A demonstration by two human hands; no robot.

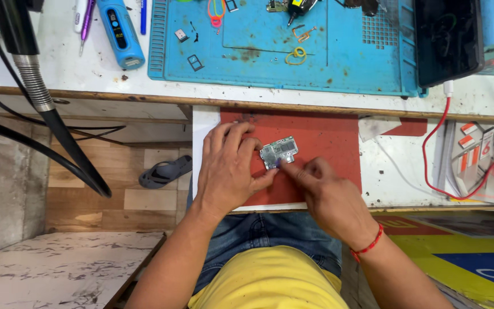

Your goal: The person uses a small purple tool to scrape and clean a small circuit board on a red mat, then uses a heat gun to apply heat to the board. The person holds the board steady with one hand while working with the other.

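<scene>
Head view, looking straight down. Small circuit board (278, 154) flat on a red mat (327, 143), near the mat's middle and just below the counter (87, 68) edge. Left hand (228, 169) palm down on the mat's left part, fingers curled, fingertips touching the board's left edge and the thumb pressed against its lower left corner; holding it in place rather than wrapped around it. Right hand (324, 191) just below and right of the board, loosely closed, one fingertip set on the board's lower edge. Board thus between the two hands, left hand beside it, right hand under it. Red thread band (368, 246) on the right wrist.

Further up on the counter: blue work mat (338, 63) with small loose parts, a yellow loop (297, 55) and an orange loop (216, 12) on it. Blue hand tool (120, 31) and pens to its left. Dark phone (447, 40) at the blue mat's right end, red cable (438, 154) hanging from it. Black hoses (47, 120) at far left. Grey sandal (166, 171) on the floor beneath.
</scene>
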